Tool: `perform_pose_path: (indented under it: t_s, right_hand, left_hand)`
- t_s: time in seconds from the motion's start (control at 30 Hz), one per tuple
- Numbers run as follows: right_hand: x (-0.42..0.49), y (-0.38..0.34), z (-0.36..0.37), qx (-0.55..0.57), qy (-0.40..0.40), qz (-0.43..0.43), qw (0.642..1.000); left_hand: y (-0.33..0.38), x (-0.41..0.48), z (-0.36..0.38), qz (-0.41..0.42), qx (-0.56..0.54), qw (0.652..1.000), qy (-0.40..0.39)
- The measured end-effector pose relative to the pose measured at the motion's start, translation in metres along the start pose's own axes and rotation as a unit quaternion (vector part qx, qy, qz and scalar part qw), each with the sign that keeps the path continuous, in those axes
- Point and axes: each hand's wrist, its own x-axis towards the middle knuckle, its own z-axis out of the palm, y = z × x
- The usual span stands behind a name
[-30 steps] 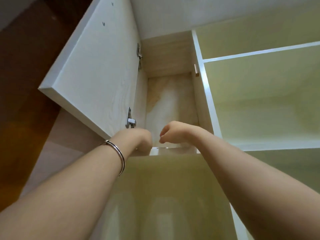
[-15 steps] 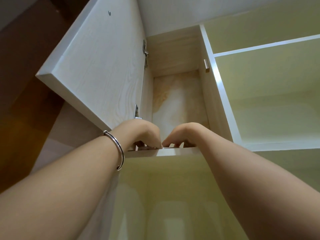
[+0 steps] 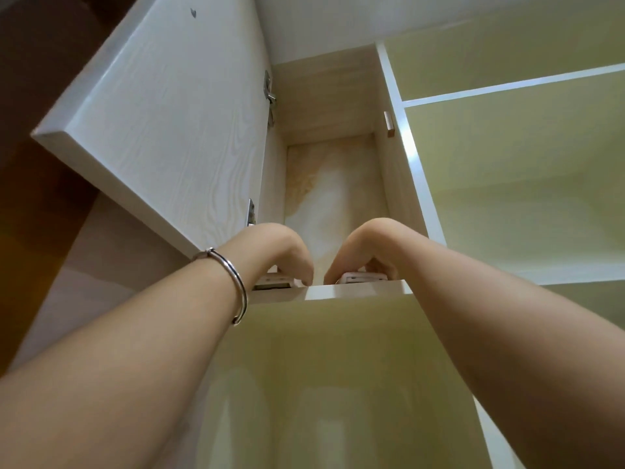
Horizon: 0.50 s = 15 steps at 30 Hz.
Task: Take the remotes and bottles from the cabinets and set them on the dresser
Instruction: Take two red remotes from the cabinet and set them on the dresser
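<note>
Left hand [image 3: 280,252]: raised into open upper cabinet [image 3: 333,184], wrist bent, fingers curled down over a flat pale remote [image 3: 275,280] lying at front edge of shelf [image 3: 351,292]. Fingertips touching remote; full clamp cannot be told, shelf edge hiding the underside. Metal bangle [image 3: 230,282] around left wrist.

Right hand [image 3: 363,247]: just beside left hand, also inside cabinet, fingers curled down onto a second pale remote [image 3: 363,276] at shelf front edge. Thumb side toward centre, fingertips of both hands near each other but apart. Whether closed around remote or only resting on top cannot be told.

Both remotes: flat on cabinet shelf, side by side, ends just showing above shelf lip.

Cabinet door [image 3: 162,113]: swung open to left, two metal hinges [image 3: 269,91] on inner edge. Closed yellow-green panels [image 3: 507,184] to right and below cabinet.
</note>
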Motion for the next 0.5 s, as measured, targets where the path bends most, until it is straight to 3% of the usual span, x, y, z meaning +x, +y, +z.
perform_pose_path:
  t_s: [0.1, 0.2, 0.33, 0.5]
  right_hand:
    - [-0.005, 0.001, 0.001, 0.009, 0.004, -0.001, 1.000]
    - [-0.014, 0.005, -0.002, 0.004, 0.069, -0.014, 0.998]
    - [-0.029, 0.015, -0.004, 0.050, 0.194, -0.035, 0.979]
    - [-0.053, 0.030, 0.001, 0.136, 0.341, -0.085, 0.926]
  left_hand:
    - [0.009, -0.001, -0.002, -0.009, 0.066, 0.997, -0.044]
    - [0.014, -0.006, -0.002, -0.010, 0.087, 0.995, -0.040]
    - [0.002, -0.012, 0.000, 0.000, -0.114, 0.993, 0.016]
    - [-0.006, -0.031, 0.016, -0.001, -0.317, 0.931, 0.181]
